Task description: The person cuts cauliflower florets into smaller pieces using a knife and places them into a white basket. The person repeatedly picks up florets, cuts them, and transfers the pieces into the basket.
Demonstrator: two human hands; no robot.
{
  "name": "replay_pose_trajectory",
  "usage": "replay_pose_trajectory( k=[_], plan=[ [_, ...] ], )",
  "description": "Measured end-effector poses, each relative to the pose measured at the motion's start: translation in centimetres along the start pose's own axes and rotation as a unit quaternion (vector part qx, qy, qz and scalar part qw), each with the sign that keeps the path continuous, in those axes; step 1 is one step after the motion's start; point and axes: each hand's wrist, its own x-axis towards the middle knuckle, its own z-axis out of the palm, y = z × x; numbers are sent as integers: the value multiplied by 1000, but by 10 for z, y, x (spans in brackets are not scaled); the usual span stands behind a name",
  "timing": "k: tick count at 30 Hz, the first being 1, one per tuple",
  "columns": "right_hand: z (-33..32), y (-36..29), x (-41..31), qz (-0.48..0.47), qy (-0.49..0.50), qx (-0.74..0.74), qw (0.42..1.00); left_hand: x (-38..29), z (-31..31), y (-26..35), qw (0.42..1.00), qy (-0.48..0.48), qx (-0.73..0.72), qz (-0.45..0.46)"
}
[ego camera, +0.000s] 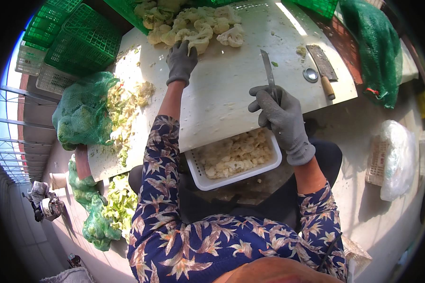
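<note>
My left hand point(181, 63), in a grey glove, reaches to the near edge of a pile of cauliflower heads point(194, 26) on the white tabletop point(219, 95). Its fingertips meet a pale head; whether they grip it is hidden. In my gloved right hand point(281, 111) is a narrow knife point(267, 67), blade pointing up and away, above the table's near edge. Below that edge, between my knees, a white plastic basket point(200, 182) holds cut cauliflower florets point(237, 154).
A cleaver point(321, 62) with a wooden handle and a small round metal dish point(310, 75) lie at the right. Leaf trimmings point(127, 106) and a green mesh sack point(83, 109) occupy the left side. Green crates point(81, 42) stack behind. A plastic-wrapped bundle point(396, 161) stands right.
</note>
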Motion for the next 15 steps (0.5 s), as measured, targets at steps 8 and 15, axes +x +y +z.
replay_pose_trajectory(
  k=[8, 15],
  plan=[
    [0, 11, 10, 25, 42, 36, 998, 24, 71, 150, 993, 10, -33, 116],
    [3, 8, 2, 10, 65, 49, 997, -164, 5, 127, 856, -372, -292, 208]
  ],
)
